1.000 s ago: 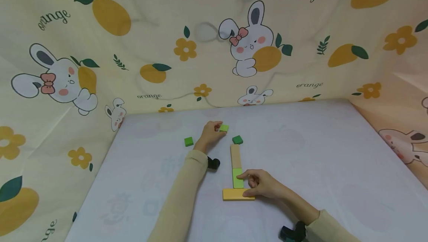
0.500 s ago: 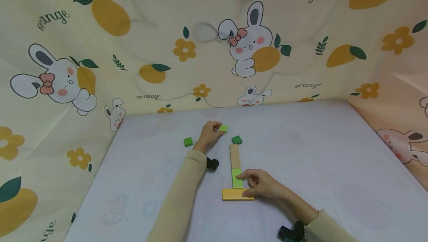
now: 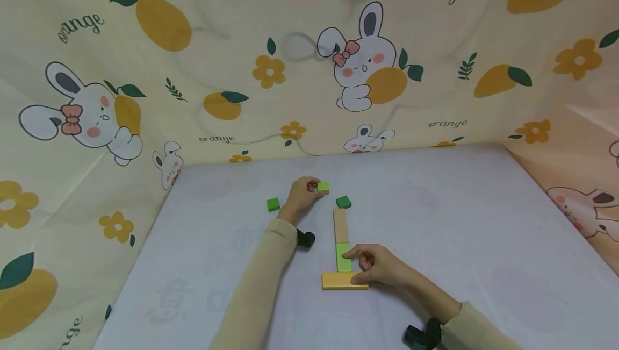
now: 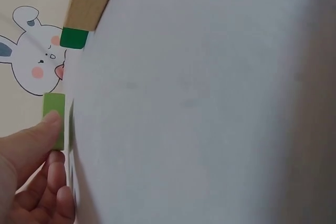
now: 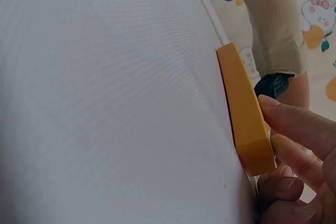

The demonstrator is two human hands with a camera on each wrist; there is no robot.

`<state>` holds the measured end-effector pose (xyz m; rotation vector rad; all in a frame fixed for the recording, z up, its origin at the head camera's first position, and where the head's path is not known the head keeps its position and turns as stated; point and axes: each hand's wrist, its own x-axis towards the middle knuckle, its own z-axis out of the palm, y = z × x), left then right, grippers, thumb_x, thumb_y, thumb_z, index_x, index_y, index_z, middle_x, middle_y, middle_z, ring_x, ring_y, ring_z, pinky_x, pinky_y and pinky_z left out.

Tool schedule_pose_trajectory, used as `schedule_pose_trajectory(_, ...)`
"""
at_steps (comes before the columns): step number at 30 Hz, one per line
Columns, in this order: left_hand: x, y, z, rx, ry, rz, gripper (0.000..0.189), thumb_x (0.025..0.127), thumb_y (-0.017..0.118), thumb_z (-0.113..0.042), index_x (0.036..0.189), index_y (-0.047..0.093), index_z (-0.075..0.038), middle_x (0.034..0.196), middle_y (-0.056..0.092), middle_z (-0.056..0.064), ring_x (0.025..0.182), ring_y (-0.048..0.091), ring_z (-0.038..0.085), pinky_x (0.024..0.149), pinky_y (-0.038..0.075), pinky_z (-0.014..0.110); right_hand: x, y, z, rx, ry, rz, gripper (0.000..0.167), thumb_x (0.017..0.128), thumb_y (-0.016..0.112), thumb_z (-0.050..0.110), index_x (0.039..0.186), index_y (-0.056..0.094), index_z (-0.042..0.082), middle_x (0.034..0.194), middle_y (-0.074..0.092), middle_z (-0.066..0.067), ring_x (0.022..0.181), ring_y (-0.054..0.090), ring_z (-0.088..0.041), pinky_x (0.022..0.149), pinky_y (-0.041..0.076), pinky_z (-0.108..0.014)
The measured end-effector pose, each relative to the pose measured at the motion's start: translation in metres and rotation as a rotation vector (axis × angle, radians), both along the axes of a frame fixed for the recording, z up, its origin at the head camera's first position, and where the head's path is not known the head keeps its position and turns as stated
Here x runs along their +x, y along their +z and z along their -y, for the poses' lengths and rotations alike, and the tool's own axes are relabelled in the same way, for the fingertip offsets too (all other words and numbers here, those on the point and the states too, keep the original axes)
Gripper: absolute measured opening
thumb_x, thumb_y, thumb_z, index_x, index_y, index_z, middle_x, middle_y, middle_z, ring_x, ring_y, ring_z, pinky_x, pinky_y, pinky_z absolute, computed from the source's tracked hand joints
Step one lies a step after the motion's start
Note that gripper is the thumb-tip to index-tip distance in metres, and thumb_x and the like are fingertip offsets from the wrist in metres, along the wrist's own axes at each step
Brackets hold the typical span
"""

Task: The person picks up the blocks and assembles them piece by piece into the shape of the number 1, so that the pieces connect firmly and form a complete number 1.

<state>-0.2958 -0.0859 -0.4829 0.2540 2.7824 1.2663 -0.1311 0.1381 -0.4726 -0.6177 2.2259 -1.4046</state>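
Note:
With thumb and fingers my left hand point(image 3: 301, 194) pinches a light green block point(image 3: 323, 187) toward the table's far side; the left wrist view shows the thumb on the block's face point(image 4: 52, 103). Near the middle, a yellow block point(image 3: 335, 281) lies crosswise. A light green block point(image 3: 343, 265), a bare wooden block point(image 3: 340, 226) and a dark green block point(image 3: 344, 201) run away from it in a line. My right hand point(image 3: 384, 265) rests its thumb on the yellow block's right part, and its index fingertip touches the light green block in the line.
Another green block point(image 3: 273, 204) lies left of my left hand. White cloth covers the table point(image 3: 435, 221), and a printed rabbit-and-orange curtain point(image 3: 290, 102) stands behind and at both sides. Black wrist cameras show at the left wrist point(image 3: 304, 238) and right wrist point(image 3: 423, 335).
The left hand and the light green block it pinches have come down very slightly. The right hand and the lined-up blocks stay as they were.

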Motion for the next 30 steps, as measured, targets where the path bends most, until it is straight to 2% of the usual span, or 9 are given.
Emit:
schedule_pose_trajectory(6,0.004,0.003,0.004,0.045,0.015,0.000,0.035,0.083,0.073,-0.010,0.116,0.065,-0.002,0.105,0.064,0.014,0.087,0.054,0.017,0.081,0.046,0.026,0.001,0.001,0.000,-0.010,-0.001,0.005,0.049,0.073,0.081,0.009,0.116,0.064,-0.004,0.067,0.041,0.001,0.061,0.037,0.000,0.055,0.032,-0.016)
schedule_pose_trajectory(17,0.014,0.009,0.004,0.105,0.023,0.020,0.034,0.080,0.076,-0.011,0.112,0.066,-0.001,0.094,0.062,0.011,0.078,0.049,0.012,0.070,0.041,0.020,0.000,-0.001,0.000,-0.009,-0.002,0.001,0.048,0.073,0.081,0.010,0.116,0.064,-0.004,0.066,0.042,0.000,0.061,0.037,0.000,0.055,0.032,-0.016)
schedule_pose_trajectory(24,0.021,0.008,0.001,0.078,0.018,-0.002,0.036,0.080,0.078,-0.015,0.111,0.067,-0.002,0.086,0.059,0.006,0.077,0.048,0.012,0.069,0.040,0.020,0.001,-0.002,-0.001,-0.014,-0.005,0.008,0.049,0.073,0.081,0.009,0.117,0.064,-0.004,0.066,0.042,0.000,0.061,0.038,-0.001,0.055,0.032,-0.016)
schedule_pose_trajectory(30,0.029,0.009,0.000,0.091,0.007,-0.010,0.036,0.079,0.078,-0.016,0.110,0.067,-0.001,0.092,0.064,0.012,0.077,0.050,0.012,0.069,0.041,0.019,0.001,-0.001,0.000,-0.012,-0.006,0.012,0.049,0.073,0.081,0.010,0.117,0.064,-0.003,0.067,0.041,0.001,0.061,0.038,-0.001,0.055,0.033,-0.016)
